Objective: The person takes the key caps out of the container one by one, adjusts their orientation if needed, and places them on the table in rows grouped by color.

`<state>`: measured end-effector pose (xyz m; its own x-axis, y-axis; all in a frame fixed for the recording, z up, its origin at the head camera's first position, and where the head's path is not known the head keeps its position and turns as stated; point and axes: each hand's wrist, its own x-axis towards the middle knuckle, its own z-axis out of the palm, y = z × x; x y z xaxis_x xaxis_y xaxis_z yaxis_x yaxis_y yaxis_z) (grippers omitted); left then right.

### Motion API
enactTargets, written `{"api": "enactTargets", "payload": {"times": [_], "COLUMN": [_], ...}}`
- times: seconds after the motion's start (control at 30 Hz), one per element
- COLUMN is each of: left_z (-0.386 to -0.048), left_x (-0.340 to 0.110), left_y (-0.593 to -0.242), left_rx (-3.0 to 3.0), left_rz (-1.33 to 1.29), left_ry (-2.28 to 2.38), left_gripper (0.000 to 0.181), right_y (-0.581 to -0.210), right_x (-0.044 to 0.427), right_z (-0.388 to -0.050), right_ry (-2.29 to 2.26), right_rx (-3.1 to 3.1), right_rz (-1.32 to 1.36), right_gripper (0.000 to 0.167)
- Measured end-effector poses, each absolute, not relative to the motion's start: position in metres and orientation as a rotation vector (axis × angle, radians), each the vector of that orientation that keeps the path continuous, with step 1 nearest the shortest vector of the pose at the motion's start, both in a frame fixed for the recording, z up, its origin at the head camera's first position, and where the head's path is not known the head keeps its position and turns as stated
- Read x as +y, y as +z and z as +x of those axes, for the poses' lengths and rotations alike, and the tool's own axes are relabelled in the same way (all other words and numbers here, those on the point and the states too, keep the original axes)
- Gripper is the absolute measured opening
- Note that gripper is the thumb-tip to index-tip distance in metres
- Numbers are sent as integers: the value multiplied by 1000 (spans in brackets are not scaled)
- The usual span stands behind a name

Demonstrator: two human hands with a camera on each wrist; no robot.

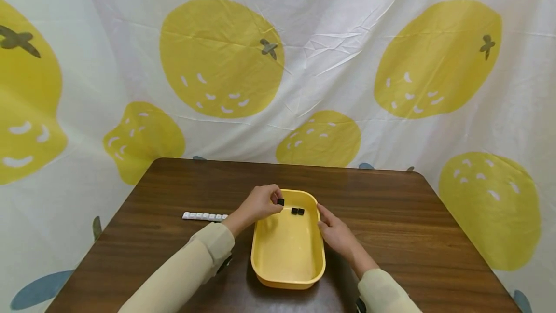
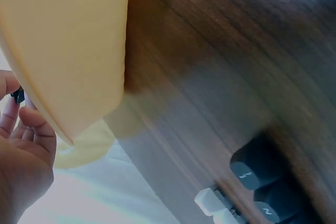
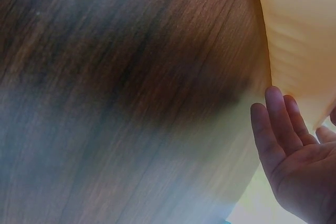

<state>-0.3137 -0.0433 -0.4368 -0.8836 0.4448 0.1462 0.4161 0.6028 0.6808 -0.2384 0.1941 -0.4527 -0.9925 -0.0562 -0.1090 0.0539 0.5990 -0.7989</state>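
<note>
A small black keycap [image 1: 281, 202] is pinched between my left hand's [image 1: 262, 203] thumb and fingertips, above the far left part of a yellow plastic tray [image 1: 286, 284]. Two more black keycaps [image 1: 298, 211] lie side by side inside the tray at its far end. My right hand [image 1: 339, 236] holds the tray's right side, thumb at the rim. In the right wrist view, several fingers [image 3: 281, 119] lie fairly straight along the outer wall. Left of the tray sits a row of white keycaps [image 1: 204, 216], partly hidden by the left forearm.
In the left wrist view, black keycaps with white markings [image 2: 257, 163] stand on the table beside the white ones. The dark wooden table [image 1: 404, 235] reaches back to a white curtain [image 1: 330, 62] printed with yellow fruit.
</note>
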Motion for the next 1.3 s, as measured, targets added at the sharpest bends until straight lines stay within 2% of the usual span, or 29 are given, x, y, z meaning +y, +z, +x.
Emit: {"api": "enactTargets", "payload": {"times": [0.3,0.53,0.8,1.0,1.3], "left_z": [-310,-307,-309,-309,-290], "left_x": [-48,-49,-47,-44,-54], "left_y": [-439,-440,-440,-435,-429], "left_rx": [2719,2694,2771,2755,2842], "left_rz": [708,736,801,968,1176], "left_ry": [1267,1308,1204,1002,415], "left_gripper": [16,7,6,15,24], "right_y": [-454,-454,-453,-452,-451], "right_x": [194,194,194,194,193], "right_z": [-237,-237,-237,-237,-238], "right_ry": [-1350,-1348,-1341,-1352,-1334], "right_rx": [2698,2692,2695,2685,2704], "right_rz": [-5,3,6,10,4], "right_gripper": [53,53,53,53,53]}}
